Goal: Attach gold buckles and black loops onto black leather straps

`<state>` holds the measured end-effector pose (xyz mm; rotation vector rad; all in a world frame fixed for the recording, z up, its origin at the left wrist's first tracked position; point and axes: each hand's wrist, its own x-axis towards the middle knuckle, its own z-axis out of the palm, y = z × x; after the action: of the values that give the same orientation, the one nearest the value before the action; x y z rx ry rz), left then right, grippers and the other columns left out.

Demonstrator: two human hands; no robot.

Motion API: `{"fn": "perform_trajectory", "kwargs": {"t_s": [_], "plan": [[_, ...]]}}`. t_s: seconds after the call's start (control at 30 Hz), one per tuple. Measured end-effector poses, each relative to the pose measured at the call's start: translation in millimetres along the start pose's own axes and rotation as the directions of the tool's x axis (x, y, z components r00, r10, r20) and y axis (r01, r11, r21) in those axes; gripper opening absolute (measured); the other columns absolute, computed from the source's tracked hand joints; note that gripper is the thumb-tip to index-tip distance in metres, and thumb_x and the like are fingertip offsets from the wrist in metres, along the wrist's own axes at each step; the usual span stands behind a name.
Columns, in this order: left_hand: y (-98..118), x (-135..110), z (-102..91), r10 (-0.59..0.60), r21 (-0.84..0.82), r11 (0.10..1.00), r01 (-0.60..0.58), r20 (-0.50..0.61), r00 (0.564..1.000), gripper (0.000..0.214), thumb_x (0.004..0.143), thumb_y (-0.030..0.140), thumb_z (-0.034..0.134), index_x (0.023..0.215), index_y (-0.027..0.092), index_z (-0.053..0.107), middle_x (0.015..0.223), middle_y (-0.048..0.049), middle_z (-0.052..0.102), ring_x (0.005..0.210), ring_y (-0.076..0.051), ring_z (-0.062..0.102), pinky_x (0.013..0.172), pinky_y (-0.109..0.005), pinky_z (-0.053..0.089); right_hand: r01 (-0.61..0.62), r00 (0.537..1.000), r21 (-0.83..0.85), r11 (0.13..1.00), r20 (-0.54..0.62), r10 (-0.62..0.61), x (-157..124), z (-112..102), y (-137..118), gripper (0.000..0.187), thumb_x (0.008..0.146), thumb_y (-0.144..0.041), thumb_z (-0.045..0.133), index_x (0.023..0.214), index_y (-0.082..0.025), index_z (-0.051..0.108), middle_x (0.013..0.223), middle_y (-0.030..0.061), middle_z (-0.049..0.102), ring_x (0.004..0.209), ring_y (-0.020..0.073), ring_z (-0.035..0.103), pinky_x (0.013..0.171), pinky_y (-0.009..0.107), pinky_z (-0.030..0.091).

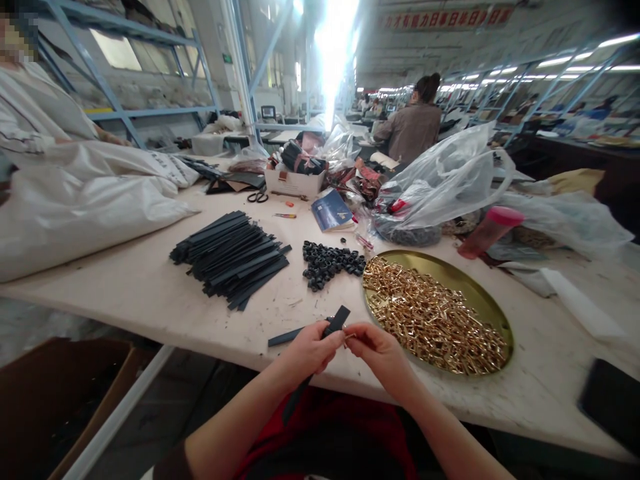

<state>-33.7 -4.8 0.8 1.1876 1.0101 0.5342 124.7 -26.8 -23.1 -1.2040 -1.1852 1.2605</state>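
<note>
My left hand (311,348) is closed around a black strap (338,321), whose one end sticks up past the thumb while the other hangs below the table edge. Close against it, my right hand (376,348) pinches a small gold metal buckle piece (349,337) at the strap; its exact shape is mostly hidden by the fingers. Another black strip (285,337) lies on the table just left of my left hand. To the right, a round gold tray (487,300) carries a heap of small gold metal pieces (435,313). Beyond my hands sit a pile of small black loops (327,263) and a stack of black strips (230,257).
A white sack (90,200) covers the table's left end. Farther back are scissors (258,197), a blue booklet (332,211), a white box (294,183) and clear plastic bags (445,180). A pink container (490,232) and a dark phone-like slab (613,400) are at right. Co-workers (413,123) are nearby.
</note>
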Motion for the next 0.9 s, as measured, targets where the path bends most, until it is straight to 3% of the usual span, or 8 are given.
{"fn": "perform_trajectory", "kwargs": {"t_s": [0.07, 0.17, 0.3, 0.37, 0.47, 0.57, 0.77, 0.9], "plan": [[-2.4, -5.3, -2.0, 0.046, 0.07, 0.997, -0.044, -0.033, 0.998, 0.03, 0.081, 0.047, 0.038, 0.08, 0.018, 0.046, 0.042, 0.0101, 0.031, 0.034, -0.006, 0.026, 0.035, -0.018, 0.02, -0.069, 0.993, 0.198, 0.978, -0.079, 0.087, -2.8, 0.0, -4.1, 0.018, 0.065, -0.032, 0.07, 0.078, -0.021, 0.064, 0.059, -0.0034, 0.056, 0.054, 0.0104, 0.049, 0.055, 0.025, 0.042], [-3.6, -16.2, -2.7, 0.173, 0.316, 0.938, -0.141, -0.075, 0.982, 0.026, 0.083, 0.04, 0.038, 0.077, 0.018, 0.051, 0.048, 0.0059, 0.041, 0.042, -0.008, 0.036, 0.043, -0.019, 0.028, -0.211, 0.956, 0.54, 0.814, -0.06, 0.287, -7.9, 7.8, -8.9, 0.024, 0.059, -0.029, 0.075, 0.079, -0.022, 0.063, 0.066, -0.0043, 0.058, 0.054, 0.0069, 0.05, 0.055, 0.022, 0.045], [1.4, -28.2, 1.3, 0.306, 0.534, 0.808, -0.248, -0.021, 0.952, 0.023, 0.082, 0.035, 0.041, 0.075, 0.018, 0.057, 0.07, -0.0014, 0.058, 0.064, -0.014, 0.05, 0.06, -0.022, 0.035, -0.356, 0.909, 0.632, 0.688, 0.062, 0.413, -18.1, 25.3, -10.0, 0.027, 0.055, -0.027, 0.078, 0.076, -0.02, 0.063, 0.068, -0.0042, 0.058, 0.05, 0.0041, 0.049, 0.05, 0.017, 0.043], [4.2, -30.8, 4.0, 0.307, 0.559, 0.79, -0.25, -0.008, 0.952, 0.023, 0.083, 0.032, 0.04, 0.077, 0.018, 0.057, 0.075, -0.0022, 0.06, 0.068, -0.015, 0.052, 0.063, -0.022, 0.036, -0.306, 0.931, 0.583, 0.753, 0.016, 0.365, -22.7, 31.0, -9.2, 0.025, 0.057, -0.03, 0.076, 0.075, -0.018, 0.063, 0.066, -0.0035, 0.058, 0.05, 0.0047, 0.047, 0.048, 0.018, 0.041], [6.9, -33.4, 5.9, 0.283, 0.563, 0.791, -0.24, 0.012, 0.959, 0.021, 0.084, 0.029, 0.039, 0.079, 0.018, 0.056, 0.075, -0.0014, 0.059, 0.07, -0.015, 0.051, 0.064, -0.022, 0.036, -0.104, 0.971, 0.412, 0.905, -0.156, 0.182, -26.1, 32.9, -7.5, 0.022, 0.064, -0.034, 0.071, 0.075, -0.018, 0.061, 0.059, -0.0037, 0.055, 0.051, 0.0071, 0.047, 0.051, 0.02, 0.041], [7.8, -35.8, 5.4, 0.247, 0.54, 0.814, -0.213, 0.01, 0.969, 0.021, 0.084, 0.031, 0.039, 0.08, 0.017, 0.055, 0.071, -0.0003, 0.056, 0.067, -0.014, 0.048, 0.061, -0.022, 0.035, -0.025, 0.962, 0.328, 0.945, -0.251, 0.112, -26.6, 32.4, -5.2, 0.021, 0.068, -0.037, 0.067, 0.075, -0.019, 0.058, 0.059, -0.0041, 0.053, 0.052, 0.0087, 0.047, 0.053, 0.022, 0.04], [-1.3, -29.7, 2.0, 0.23, 0.341, 0.916, -0.212, -0.012, 0.973, 0.025, 0.083, 0.035, 0.04, 0.075, 0.016, 0.056, 0.062, 0.0015, 0.05, 0.057, -0.01, 0.043, 0.055, -0.02, 0.034, -0.053, 0.98, 0.143, 0.988, -0.181, 0.078, -26.9, 37.1, -2.6, 0.026, 0.072, -0.042, 0.061, 0.065, -0.018, 0.057, 0.055, -0.0028, 0.051, 0.054, 0.0104, 0.045, 0.054, 0.024, 0.037], [-11.3, -20.7, -1.0, 0.088, 0.167, 0.982, -0.084, -0.017, 0.996, 0.026, 0.081, 0.04, 0.043, 0.073, 0.017, 0.051, 0.049, 0.0058, 0.041, 0.042, -0.007, 0.033, 0.042, -0.019, 0.026, -0.156, 0.976, 0.267, 0.951, -0.107, 0.19, -23.4, 37.9, -3.5, 0.028, 0.073, -0.045, 0.058, 0.065, -0.019, 0.055, 0.056, -0.0024, 0.051, 0.053, 0.0112, 0.044, 0.055, 0.025, 0.038]]}}
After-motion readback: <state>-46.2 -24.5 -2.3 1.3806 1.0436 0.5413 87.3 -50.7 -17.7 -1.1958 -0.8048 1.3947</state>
